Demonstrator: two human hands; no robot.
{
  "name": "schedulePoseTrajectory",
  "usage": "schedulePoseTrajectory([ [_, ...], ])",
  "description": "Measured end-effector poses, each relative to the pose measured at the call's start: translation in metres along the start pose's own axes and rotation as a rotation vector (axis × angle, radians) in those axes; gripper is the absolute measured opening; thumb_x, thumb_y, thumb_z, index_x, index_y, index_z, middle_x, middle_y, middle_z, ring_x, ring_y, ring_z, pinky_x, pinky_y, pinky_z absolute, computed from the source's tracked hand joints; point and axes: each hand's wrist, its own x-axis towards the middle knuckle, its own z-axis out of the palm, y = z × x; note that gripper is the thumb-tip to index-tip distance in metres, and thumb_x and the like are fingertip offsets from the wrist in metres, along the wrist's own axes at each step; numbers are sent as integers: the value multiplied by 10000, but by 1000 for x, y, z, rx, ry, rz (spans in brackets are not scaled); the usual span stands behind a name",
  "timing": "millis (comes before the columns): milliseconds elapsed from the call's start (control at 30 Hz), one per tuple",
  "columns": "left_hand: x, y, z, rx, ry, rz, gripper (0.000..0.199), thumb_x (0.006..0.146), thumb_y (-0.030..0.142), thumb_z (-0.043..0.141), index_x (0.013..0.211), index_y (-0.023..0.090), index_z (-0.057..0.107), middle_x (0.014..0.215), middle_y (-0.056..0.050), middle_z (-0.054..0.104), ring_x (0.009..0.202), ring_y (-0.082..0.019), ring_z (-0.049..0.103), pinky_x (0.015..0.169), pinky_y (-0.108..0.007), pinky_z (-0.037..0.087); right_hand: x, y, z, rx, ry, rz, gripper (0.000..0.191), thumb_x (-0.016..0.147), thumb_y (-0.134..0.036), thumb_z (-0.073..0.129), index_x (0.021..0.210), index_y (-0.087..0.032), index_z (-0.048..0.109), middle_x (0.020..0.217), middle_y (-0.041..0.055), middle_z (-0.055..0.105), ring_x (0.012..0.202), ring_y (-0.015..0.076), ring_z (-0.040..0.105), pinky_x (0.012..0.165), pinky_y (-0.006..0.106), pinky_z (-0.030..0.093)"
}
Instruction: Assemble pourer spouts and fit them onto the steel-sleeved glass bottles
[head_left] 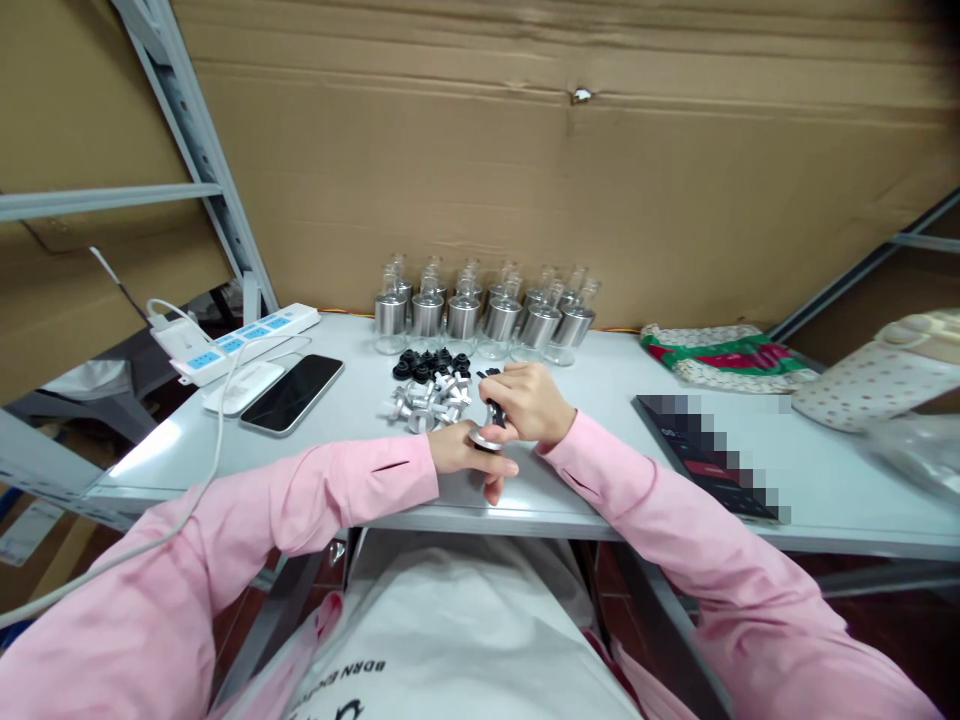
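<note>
Near the table's front edge my two hands meet over one small assembly. My left hand (pixel 455 450) is closed around a piece with a round silver rim (pixel 487 441). From above, my right hand (pixel 531 400) pinches a black stopper (pixel 494 412) that stands on this silver piece; whether the two are fully joined is hidden by the fingers. Just left of my right hand lies a pile of silver spout-like parts (pixel 421 420). Behind it are several black rubber stoppers (pixel 431 366). Two rows of glass bottles with steel sleeves (pixel 464 318) stand farther back.
At left lie a black phone (pixel 294 394), a white charger-like box (pixel 244 386) and a power strip (pixel 251 338); a white cable (pixel 219 440) crosses my left sleeve. At right are a dark, partly pixelated flat object (pixel 697 455), a patterned cloth (pixel 720 357) and a dotted bag (pixel 877 370). Cardboard (pixel 480 170) walls the back.
</note>
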Motion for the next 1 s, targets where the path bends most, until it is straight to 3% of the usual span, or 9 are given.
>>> schedulePoseTrajectory([
  [133, 0, 0, 0, -50, -2, 37, 404, 580, 494, 714, 580, 112, 581, 573, -20, 623, 527, -104, 552, 572, -249, 403, 0, -3, 0, -80, 23, -9, 653, 818, -676, 136, 545, -180, 462, 432, -1, 425, 404, 104, 328, 491, 264, 239],
  [233, 0, 0, -1, -26, 51, 32, 385, 527, 435, 765, 646, 122, 574, 540, 19, 587, 468, -94, 538, 490, -227, 369, -1, -5, 1, -93, -43, -14, 673, 823, -671, 113, 561, -176, 486, 439, 5, 440, 409, 109, 332, 493, 263, 243],
  [400, -2, 5, 0, 16, 19, -18, 396, 625, 481, 685, 530, 128, 532, 441, 22, 549, 414, -75, 484, 492, -225, 353, -4, -1, 6, -92, -131, -39, 711, 853, -619, 40, 618, -157, 526, 482, 24, 486, 424, 117, 343, 509, 269, 254],
  [700, -1, 5, 5, 59, -90, 47, 448, 615, 557, 669, 532, 125, 583, 515, -1, 592, 515, -91, 517, 567, -230, 381, -2, 0, 3, -108, 112, -260, 629, 910, -495, 41, 537, -176, 434, 458, -3, 395, 422, 116, 307, 509, 270, 261],
  [1000, 1, 1, 5, -21, -163, 83, 405, 607, 529, 700, 584, 132, 624, 599, -9, 638, 569, -94, 546, 588, -221, 416, -2, 0, 8, -43, 103, -278, 592, 919, -438, 26, 537, -189, 405, 481, -9, 350, 442, 125, 268, 513, 278, 264],
])
